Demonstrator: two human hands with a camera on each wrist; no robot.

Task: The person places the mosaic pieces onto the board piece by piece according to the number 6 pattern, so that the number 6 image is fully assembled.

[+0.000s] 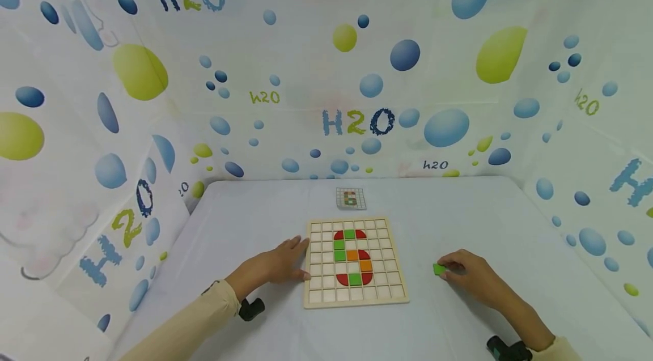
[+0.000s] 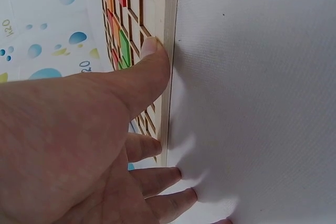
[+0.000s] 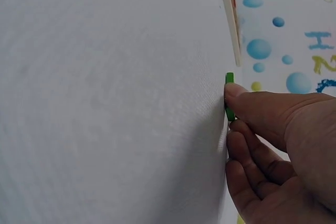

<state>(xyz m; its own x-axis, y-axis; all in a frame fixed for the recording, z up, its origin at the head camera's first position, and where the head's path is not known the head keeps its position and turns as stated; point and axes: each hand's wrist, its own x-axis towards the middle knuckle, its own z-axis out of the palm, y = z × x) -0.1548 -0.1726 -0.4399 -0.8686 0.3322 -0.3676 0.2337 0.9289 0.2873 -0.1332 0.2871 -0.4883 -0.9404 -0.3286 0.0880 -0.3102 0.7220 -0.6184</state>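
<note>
A wooden grid board (image 1: 357, 304) lies on the table, with several green square tiles (image 1: 339, 245), orange tiles (image 1: 352, 255) and red curved-edge tiles (image 1: 367, 279) set in its cells. At its left edge rests my left hand (image 1: 279, 262), fingers spread. The left wrist view shows the thumb (image 2: 155, 69) against the board's rim (image 2: 170, 3) and other fingertips down at the tablecloth. To the right of the board, my right hand (image 1: 471, 276) pinches a green tile (image 1: 437, 270) between thumb and finger. In the right wrist view this tile (image 3: 229, 78) stands close over the white cloth.
Behind the board lies a small card (image 1: 351, 199) printed with a grid and a coloured figure. White cloth (image 1: 245, 208) covers the table. A printed curtain (image 1: 306, 66) with blue and green drops surrounds the back and sides. Black wrist devices (image 1: 252, 309) sit at both wrists.
</note>
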